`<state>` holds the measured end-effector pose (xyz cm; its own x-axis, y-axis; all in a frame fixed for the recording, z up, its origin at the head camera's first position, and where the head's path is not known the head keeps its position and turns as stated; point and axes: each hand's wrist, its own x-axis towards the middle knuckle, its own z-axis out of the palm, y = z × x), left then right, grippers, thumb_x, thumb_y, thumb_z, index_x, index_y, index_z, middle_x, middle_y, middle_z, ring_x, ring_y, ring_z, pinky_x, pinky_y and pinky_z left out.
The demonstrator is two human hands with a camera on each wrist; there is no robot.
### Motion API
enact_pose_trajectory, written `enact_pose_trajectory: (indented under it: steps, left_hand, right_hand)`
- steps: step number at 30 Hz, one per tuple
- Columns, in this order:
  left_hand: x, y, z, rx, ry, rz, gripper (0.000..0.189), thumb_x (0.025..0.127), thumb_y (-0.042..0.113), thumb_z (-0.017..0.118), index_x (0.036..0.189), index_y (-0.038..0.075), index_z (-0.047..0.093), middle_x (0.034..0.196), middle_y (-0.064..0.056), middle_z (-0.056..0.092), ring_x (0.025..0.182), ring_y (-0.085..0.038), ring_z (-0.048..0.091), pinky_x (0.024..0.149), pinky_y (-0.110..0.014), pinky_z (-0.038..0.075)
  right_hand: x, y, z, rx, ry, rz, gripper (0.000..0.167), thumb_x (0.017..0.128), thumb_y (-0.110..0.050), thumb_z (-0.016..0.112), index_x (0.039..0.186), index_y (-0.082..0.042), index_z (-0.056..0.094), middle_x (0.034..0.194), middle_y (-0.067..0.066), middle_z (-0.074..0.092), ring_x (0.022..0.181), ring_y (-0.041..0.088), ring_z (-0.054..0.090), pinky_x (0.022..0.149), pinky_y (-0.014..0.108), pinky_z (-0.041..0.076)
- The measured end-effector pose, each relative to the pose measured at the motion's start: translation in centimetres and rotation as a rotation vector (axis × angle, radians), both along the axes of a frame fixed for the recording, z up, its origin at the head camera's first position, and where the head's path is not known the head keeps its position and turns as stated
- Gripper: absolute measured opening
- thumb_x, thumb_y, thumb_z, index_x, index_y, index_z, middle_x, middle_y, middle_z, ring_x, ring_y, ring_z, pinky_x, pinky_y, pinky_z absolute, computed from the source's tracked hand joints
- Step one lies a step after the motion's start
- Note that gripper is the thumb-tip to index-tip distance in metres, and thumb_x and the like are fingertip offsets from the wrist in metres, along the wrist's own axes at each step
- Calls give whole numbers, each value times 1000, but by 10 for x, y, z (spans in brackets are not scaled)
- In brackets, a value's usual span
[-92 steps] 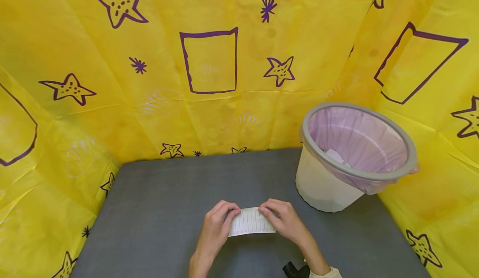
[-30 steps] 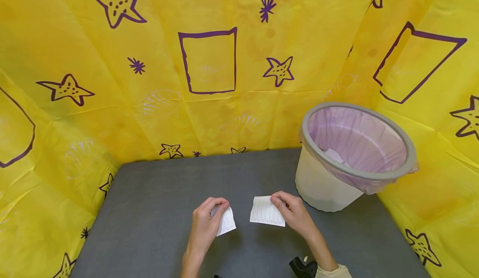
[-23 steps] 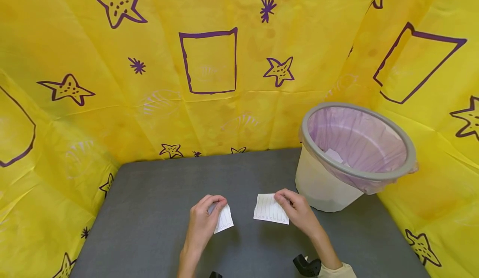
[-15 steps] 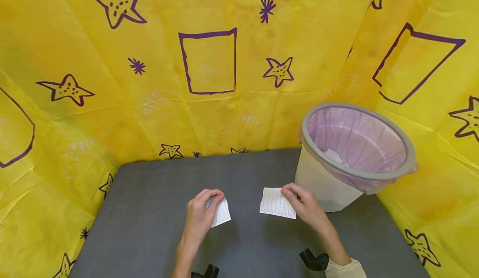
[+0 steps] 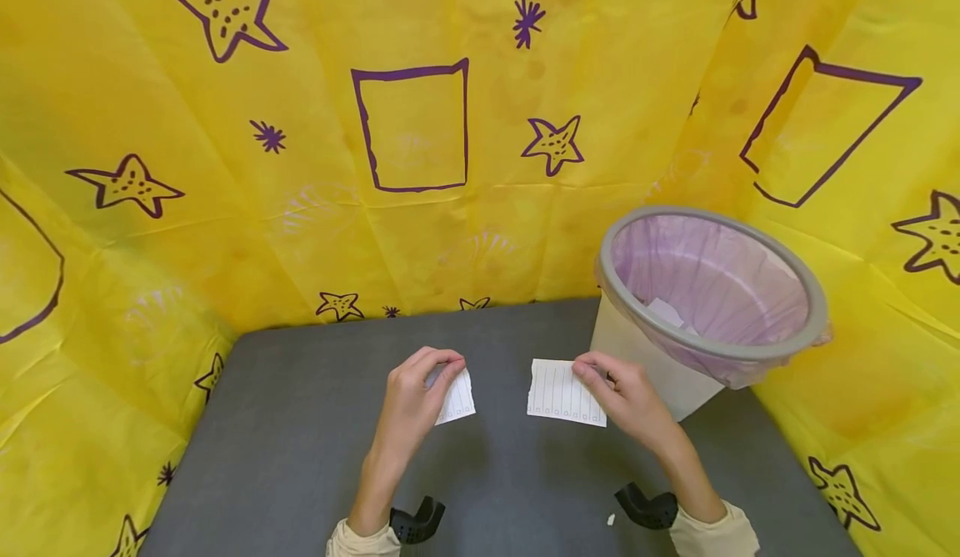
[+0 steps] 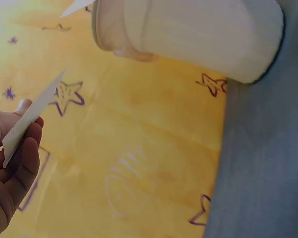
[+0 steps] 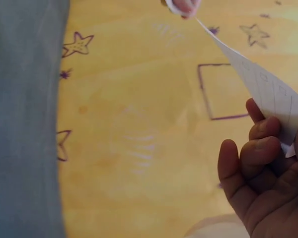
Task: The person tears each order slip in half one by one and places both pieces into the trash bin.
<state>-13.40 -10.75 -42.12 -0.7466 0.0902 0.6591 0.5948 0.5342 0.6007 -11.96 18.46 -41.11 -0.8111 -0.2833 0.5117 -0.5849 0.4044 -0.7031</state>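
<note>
My left hand point(image 5: 412, 394) pinches a small torn piece of lined paper point(image 5: 459, 398) between thumb and fingertips, over the grey table. Part of that piece is hidden behind the fingers. Across a gap to the right, my right hand point(image 5: 630, 394) pinches a larger torn piece of lined paper point(image 5: 555, 390) by its upper right corner. Its ragged edge faces the left hand, and a row of small squares runs along its lower edge. In the left wrist view the smaller paper point(image 6: 32, 116) is seen nearly edge-on; the right wrist view shows the larger paper point(image 7: 275, 96) at a slant.
A trash bin point(image 5: 641, 348) with a grey rim and pinkish liner stands at the right back, white paper point(image 5: 666, 313) inside. A tiny white scrap point(image 5: 611, 520) lies on the grey table point(image 5: 300, 440). Yellow printed cloth point(image 5: 420, 248) surrounds the table.
The single strip of paper held by both hands has been torn in two. The hands moved apart, each with a piece, then farther forward over the table.
</note>
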Motion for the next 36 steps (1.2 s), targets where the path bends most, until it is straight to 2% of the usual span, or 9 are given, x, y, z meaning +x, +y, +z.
enact_pose_trajectory:
  steps: [7, 10, 16, 19, 24, 30, 36]
  left_hand:
    - [-18, 19, 29, 30, 6, -71, 7, 83, 12, 76, 89, 12, 74, 85, 2, 71, 74, -9, 63, 64, -22, 51]
    - [-26, 30, 37, 50, -11, -110, 8, 85, 14, 73, 92, 10, 75, 87, 0, 71, 75, -10, 63, 65, -21, 52]
    - [-44, 55, 52, 27, 5, -197, 13, 89, 10, 69, 99, 5, 75, 91, -4, 72, 81, -14, 67, 71, -24, 54]
    - [-53, 67, 60, -5, 6, -227, 13, 91, 9, 66, 101, 5, 74, 92, -6, 72, 81, -14, 67, 72, -23, 54]
    - [-63, 84, 76, -51, 12, -273, 16, 93, 8, 63, 104, 4, 74, 94, -7, 71, 82, -15, 67, 73, -23, 54]
    - [-78, 105, 94, -77, 30, -290, 17, 93, 11, 63, 106, 6, 74, 96, -6, 71, 85, -15, 67, 75, -22, 54]
    - [-95, 125, 101, -115, 26, -293, 17, 94, 11, 63, 106, 5, 74, 98, -7, 72, 89, -16, 67, 79, -22, 53]
  right_hand:
    - [0, 13, 35, 57, 155, 3, 18, 85, 9, 64, 91, -8, 68, 81, 2, 67, 69, -1, 54, 59, 13, 46]
    - [-3, 20, 48, 70, 181, -15, 20, 84, 9, 65, 90, -9, 68, 79, 2, 67, 67, 0, 54, 57, 13, 45]
    - [-7, 36, 65, 79, 117, -54, 19, 88, 7, 62, 93, -10, 68, 73, -1, 62, 57, -1, 49, 49, 14, 40]
    - [-8, 42, 70, 73, 90, -44, 18, 90, 7, 60, 95, -9, 67, 70, -2, 57, 55, 1, 46, 47, 16, 38]
    - [-9, 53, 82, 78, 109, -58, 17, 90, 7, 59, 93, -8, 66, 68, -5, 57, 53, 2, 49, 46, 16, 40]
    - [-21, 78, 96, 46, 104, -135, 13, 92, 8, 56, 93, -1, 65, 67, -11, 57, 49, 3, 50, 43, 18, 40]
    - [-32, 106, 100, 92, 22, -223, 10, 96, -1, 54, 95, 0, 64, 65, -12, 51, 55, 4, 47, 48, 20, 36]
